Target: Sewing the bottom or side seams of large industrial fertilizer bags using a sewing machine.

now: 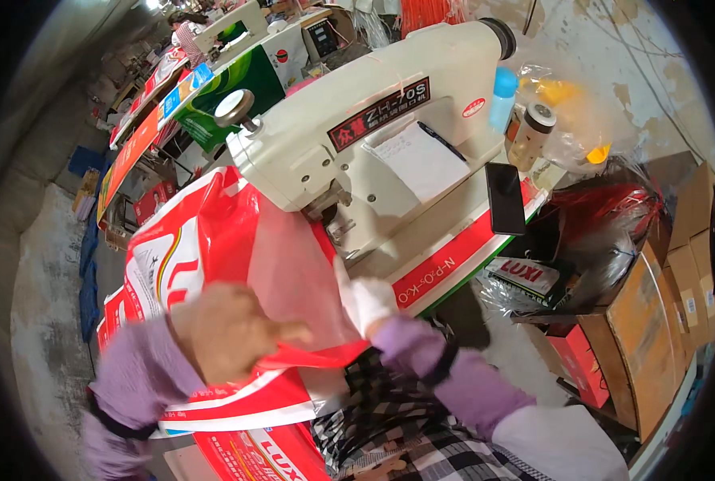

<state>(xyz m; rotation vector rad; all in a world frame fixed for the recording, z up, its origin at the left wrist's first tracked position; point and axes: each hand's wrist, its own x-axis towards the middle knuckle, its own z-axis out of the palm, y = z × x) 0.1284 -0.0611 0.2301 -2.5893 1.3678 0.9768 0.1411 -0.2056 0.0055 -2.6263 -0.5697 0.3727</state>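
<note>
A large red and white printed plastic sack [289, 252] spreads from the sewing machine [301, 120] down to my lap, its side edge running up to the needle area. My left hand [225, 333], bare and blurred, is closed on a fold of the sack at its near part; its fingertips are smeared. In a white glove, my right hand [367, 303] pinches the sack's right edge just below the needle area, one finger stretched toward it. Whatever lies under the fingers is hidden. Another red printed sack [269, 453] lies lower down, by my checked apron.
On the machine's base rest a notepad with a pen [417, 160] and a black phone [505, 199]. A blue bottle [502, 98] and a flask [532, 132] stand behind them. Cardboard boxes [638, 345] crowd the right. Further machines and a person [190, 36] are at the far left.
</note>
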